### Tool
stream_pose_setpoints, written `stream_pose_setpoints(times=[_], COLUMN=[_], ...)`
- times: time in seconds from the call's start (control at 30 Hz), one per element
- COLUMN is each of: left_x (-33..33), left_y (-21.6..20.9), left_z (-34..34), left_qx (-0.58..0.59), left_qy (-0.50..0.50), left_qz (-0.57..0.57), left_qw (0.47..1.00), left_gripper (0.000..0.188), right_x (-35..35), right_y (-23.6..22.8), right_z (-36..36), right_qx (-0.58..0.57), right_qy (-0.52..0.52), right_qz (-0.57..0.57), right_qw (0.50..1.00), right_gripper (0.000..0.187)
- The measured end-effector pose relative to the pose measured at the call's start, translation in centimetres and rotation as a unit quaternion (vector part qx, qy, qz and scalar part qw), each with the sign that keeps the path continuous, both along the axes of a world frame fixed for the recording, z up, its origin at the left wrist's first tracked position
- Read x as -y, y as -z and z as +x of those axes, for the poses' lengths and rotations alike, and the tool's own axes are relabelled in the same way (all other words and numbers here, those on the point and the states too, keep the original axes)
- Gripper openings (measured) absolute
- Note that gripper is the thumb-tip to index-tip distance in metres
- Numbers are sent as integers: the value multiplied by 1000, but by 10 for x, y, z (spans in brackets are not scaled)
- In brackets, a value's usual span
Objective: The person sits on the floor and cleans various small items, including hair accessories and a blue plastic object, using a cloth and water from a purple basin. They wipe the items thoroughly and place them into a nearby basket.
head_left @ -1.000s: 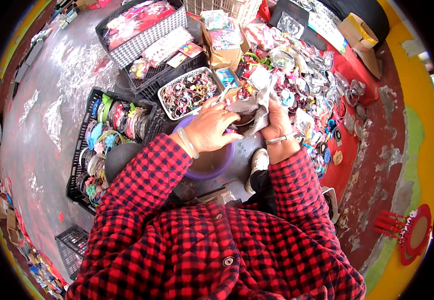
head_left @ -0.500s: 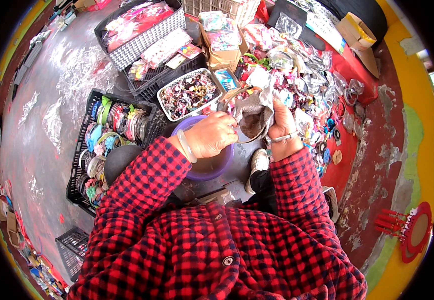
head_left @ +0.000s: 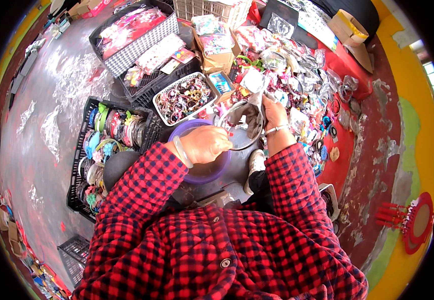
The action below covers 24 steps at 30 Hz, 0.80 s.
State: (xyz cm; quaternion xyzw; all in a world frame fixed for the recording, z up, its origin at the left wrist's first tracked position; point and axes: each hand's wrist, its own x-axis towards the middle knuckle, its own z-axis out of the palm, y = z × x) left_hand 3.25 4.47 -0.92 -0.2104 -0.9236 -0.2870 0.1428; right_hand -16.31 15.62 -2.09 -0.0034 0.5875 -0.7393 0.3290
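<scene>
A thin, ring-like headband (head_left: pixel 242 148) is stretched between my two hands above the floor. My left hand (head_left: pixel 204 144), fingers pinched, grips its left side over the purple basin (head_left: pixel 221 169). Closed around the upper right side of the band, my right hand (head_left: pixel 275 114) also holds a grey-brown cloth (head_left: pixel 252 121), which hangs inside the loop. The basin sits beneath my left hand and holds murky water. My right fingertips are partly hidden by the cloth.
A white basket (head_left: pixel 159 108) of hair ties stands beyond the basin. To the left is a black crate (head_left: pixel 73 172) of headbands. A heap of bagged hair accessories (head_left: pixel 297 75) covers the red cloth (head_left: pixel 344 165) at right. My shoe (head_left: pixel 256 165) is near the basin.
The headband loop has come into fuller view as my right hand rose slightly and the cloth shifted along the band. My left hand has moved slightly left and down.
</scene>
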Motion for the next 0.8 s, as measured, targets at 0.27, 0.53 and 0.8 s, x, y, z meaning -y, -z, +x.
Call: stream_pose_setpoints(times=[0.27,0.53,0.8], left_x=[3,18,18], left_y=[-7,4,6], left_z=[7,-8,-14], left_qx=[109,192,140], left_qy=[-150,-74,-68], left_qz=[250,809,729], left_qw=[950,551,666], left_gripper=[15,31,57], right_x=[-12,-7,-11], right_y=[-11,-35,-30], right_z=[-23,13,6], right_qx=[-39,191,62], right_qy=[154,-66,-58], right_qz=[-104,-228,-240], right_qw=[982,952,967], right_gripper=[21,34,27])
